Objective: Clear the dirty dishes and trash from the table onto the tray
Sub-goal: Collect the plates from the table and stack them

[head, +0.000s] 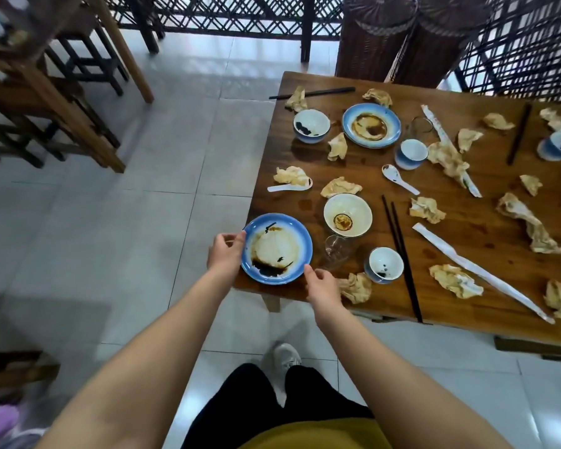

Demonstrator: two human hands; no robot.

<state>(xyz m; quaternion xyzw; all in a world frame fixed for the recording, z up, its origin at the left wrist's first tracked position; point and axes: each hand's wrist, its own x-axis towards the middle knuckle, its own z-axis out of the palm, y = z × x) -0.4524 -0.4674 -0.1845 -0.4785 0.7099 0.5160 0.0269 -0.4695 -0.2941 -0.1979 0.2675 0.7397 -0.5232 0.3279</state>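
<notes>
A blue-rimmed plate smeared with dark sauce sits at the near left corner of the wooden table, overhanging its edge. My left hand grips the plate's left rim. My right hand holds its lower right rim. Beside the plate stand a clear glass, a stained white bowl and a small cup. Farther back are a second dirty blue plate, a small bowl and another cup. No tray is in view.
Crumpled napkins, black chopsticks, white spoons and paper chopstick sleeves lie across the table. Wooden stools stand at the left over tiled floor. Lattice screens and wicker columns stand behind the table.
</notes>
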